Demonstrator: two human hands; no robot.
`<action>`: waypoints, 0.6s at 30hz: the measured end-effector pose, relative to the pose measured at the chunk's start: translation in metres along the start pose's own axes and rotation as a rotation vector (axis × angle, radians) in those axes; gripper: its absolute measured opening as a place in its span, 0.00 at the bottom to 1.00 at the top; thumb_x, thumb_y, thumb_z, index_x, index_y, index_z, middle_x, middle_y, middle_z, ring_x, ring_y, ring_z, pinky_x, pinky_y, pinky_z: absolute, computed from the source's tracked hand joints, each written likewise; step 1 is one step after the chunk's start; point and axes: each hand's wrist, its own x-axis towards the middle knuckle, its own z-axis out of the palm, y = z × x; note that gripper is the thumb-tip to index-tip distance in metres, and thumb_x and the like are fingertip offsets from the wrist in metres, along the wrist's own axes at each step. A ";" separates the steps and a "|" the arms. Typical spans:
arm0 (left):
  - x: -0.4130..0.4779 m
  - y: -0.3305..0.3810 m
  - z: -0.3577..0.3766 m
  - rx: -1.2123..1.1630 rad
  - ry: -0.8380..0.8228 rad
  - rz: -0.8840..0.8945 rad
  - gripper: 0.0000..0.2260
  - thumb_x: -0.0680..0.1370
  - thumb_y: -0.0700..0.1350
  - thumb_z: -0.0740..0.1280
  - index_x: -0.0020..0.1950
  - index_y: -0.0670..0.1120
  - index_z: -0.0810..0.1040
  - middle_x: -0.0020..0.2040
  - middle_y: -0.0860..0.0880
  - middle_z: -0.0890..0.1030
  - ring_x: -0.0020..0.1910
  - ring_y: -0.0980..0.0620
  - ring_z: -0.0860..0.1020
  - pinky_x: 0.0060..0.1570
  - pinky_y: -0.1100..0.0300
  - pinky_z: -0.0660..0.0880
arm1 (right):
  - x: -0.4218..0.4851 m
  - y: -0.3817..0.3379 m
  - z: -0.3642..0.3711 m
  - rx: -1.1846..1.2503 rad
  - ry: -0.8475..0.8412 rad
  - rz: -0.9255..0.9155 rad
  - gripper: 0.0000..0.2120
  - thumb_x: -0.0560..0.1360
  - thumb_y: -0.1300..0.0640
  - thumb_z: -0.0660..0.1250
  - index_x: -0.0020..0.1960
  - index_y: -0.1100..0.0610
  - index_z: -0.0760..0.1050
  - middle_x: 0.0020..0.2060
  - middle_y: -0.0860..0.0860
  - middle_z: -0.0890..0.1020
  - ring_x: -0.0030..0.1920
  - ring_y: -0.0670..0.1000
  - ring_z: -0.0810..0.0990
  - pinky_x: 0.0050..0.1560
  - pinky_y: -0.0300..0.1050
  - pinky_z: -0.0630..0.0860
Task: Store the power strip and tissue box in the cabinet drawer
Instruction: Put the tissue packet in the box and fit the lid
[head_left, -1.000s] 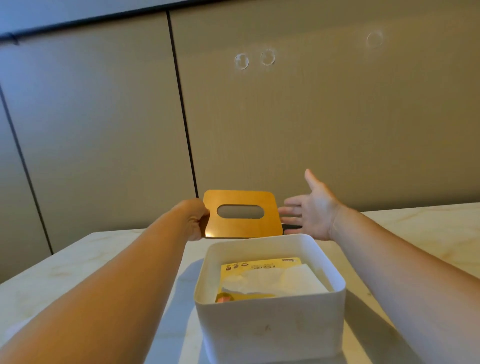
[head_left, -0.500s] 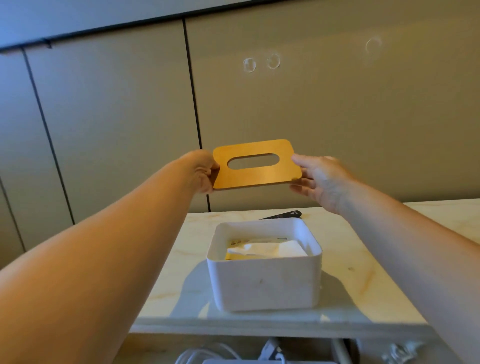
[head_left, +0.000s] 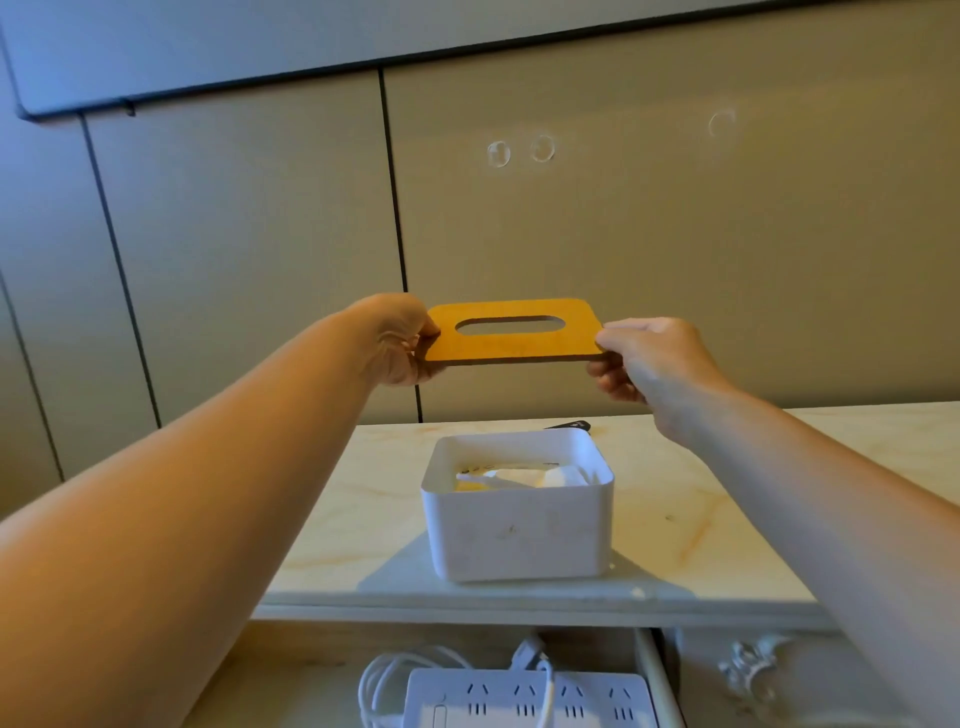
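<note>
Beige panelled wall behind a marble-patterned cabinet top (head_left: 727, 519). Left hand (head_left: 395, 340) pinches the left short edge of one wooden lid (head_left: 514, 343); right hand (head_left: 644, 358) pinches its right edge. The lid is level, long axis left to right, directly above one open tissue box (head_left: 517, 535) near the top's front edge. Below, one power strip (head_left: 519, 699) lies in the open drawer (head_left: 291, 675).

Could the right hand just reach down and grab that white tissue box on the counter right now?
Probably not at once. The right hand is pinching one end of the wooden lid, as is the left hand. The tissue box sits open below with nothing over it, so the path is free once that grip lets go.
</note>
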 end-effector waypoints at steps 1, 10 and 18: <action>-0.005 -0.002 -0.002 0.009 -0.008 0.006 0.12 0.81 0.37 0.59 0.63 0.36 0.67 0.49 0.41 0.76 0.40 0.47 0.78 0.33 0.56 0.76 | -0.004 0.000 -0.002 0.022 -0.007 0.014 0.11 0.76 0.65 0.60 0.37 0.58 0.76 0.27 0.54 0.76 0.23 0.48 0.70 0.24 0.36 0.69; -0.036 -0.056 -0.018 0.038 -0.032 0.024 0.04 0.80 0.35 0.60 0.46 0.40 0.71 0.38 0.44 0.75 0.33 0.52 0.74 0.26 0.62 0.76 | -0.048 0.025 -0.017 0.091 -0.127 0.183 0.07 0.77 0.66 0.62 0.47 0.62 0.79 0.31 0.56 0.80 0.24 0.47 0.73 0.21 0.34 0.69; -0.021 -0.093 -0.022 0.214 0.035 0.053 0.13 0.78 0.40 0.64 0.62 0.43 0.76 0.57 0.45 0.77 0.50 0.51 0.73 0.45 0.56 0.68 | -0.062 0.048 -0.016 0.026 -0.150 0.165 0.12 0.77 0.67 0.61 0.45 0.57 0.81 0.30 0.54 0.80 0.27 0.48 0.72 0.24 0.35 0.69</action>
